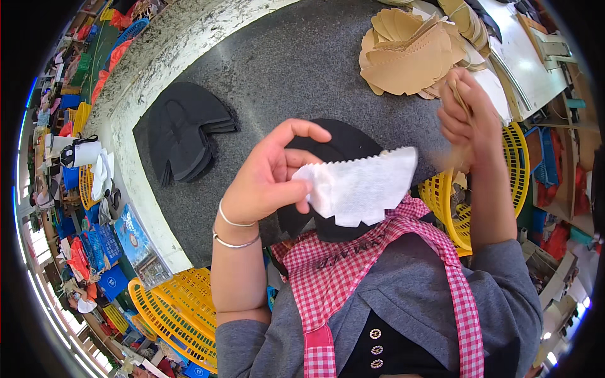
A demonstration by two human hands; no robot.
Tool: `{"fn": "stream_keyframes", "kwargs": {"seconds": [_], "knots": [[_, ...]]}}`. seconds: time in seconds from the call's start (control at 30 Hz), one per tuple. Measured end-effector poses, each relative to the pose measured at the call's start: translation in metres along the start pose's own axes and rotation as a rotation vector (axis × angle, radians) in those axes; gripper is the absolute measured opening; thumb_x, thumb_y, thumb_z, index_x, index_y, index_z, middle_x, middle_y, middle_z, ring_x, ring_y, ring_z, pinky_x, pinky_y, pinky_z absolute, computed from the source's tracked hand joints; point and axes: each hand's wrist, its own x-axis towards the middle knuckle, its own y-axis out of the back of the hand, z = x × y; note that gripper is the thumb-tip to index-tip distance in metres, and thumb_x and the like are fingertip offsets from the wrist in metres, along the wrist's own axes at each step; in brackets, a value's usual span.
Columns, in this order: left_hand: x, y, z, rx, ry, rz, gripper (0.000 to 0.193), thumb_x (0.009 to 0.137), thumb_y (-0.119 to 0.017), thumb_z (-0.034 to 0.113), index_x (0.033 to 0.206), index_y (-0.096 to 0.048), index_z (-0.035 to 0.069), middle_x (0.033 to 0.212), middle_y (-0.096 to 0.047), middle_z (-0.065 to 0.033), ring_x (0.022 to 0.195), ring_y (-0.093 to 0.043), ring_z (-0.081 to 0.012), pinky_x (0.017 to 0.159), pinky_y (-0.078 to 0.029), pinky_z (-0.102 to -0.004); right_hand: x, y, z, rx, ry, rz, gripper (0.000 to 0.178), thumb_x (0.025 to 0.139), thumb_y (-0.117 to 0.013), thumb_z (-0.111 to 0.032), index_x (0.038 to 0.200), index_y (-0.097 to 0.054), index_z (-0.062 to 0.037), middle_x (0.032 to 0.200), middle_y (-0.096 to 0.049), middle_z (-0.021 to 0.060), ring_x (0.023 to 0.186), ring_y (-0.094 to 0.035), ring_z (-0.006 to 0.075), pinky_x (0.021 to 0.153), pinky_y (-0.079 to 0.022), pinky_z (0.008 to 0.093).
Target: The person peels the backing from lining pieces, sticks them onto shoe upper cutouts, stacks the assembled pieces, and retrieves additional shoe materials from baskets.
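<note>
Between the thumb and fingers of my left hand (268,173) is a white cut piece (368,189) with a zigzag upper edge and a notched lower edge, looking like fabric or lining. It hangs over a black cut piece (343,135) at the table's near edge, hiding part of it. Raised to the right, my right hand (469,116) is closed around a thin tan piece (462,99). Below that fist the piece smears with motion, so its full shape cannot be made out. Just beyond lies a fanned pile of tan cut pieces (406,53) with scalloped edges.
A stack of black cut pieces (186,132) lies on the left of the dark table (277,69). Yellow plastic baskets stand below the table, one at left (179,315) and one at right (518,164). A white board (513,53) is at far right.
</note>
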Motion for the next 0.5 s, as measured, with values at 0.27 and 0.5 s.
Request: {"fn": "stream_keyframes", "kwargs": {"seconds": [0.27, 0.5], "knots": [[-0.011, 0.016, -0.019, -0.062, -0.057, -0.012, 0.041, 0.079, -0.064, -0.004, 0.118, -0.051, -0.001, 0.103, -0.069, -0.0162, 0.075, -0.067, -0.008, 0.053, -0.054, -0.0177, 0.017, -0.054, 0.034, -1.88, 0.926, -0.074, 0.038, 0.079, -0.082, -0.021, 0.109, -0.064, -0.0072, 0.096, -0.069, 0.0071, 0.092, -0.069, 0.0269, 0.081, -0.054, 0.0373], [-0.035, 0.023, -0.046, -0.511, -0.304, 0.251, 0.025, 0.103, -0.053, 0.014, 0.117, -0.061, -0.005, 0.113, -0.068, -0.0244, 0.08, -0.073, -0.0225, 0.054, -0.057, -0.0207, 0.049, -0.069, 0.065, -0.772, -0.029, 0.27, 0.02, 0.092, -0.072, -0.01, 0.084, -0.057, -0.0012, 0.073, -0.064, 0.0052, 0.066, -0.066, 0.0113, 0.056, -0.051, 0.0274]]}}
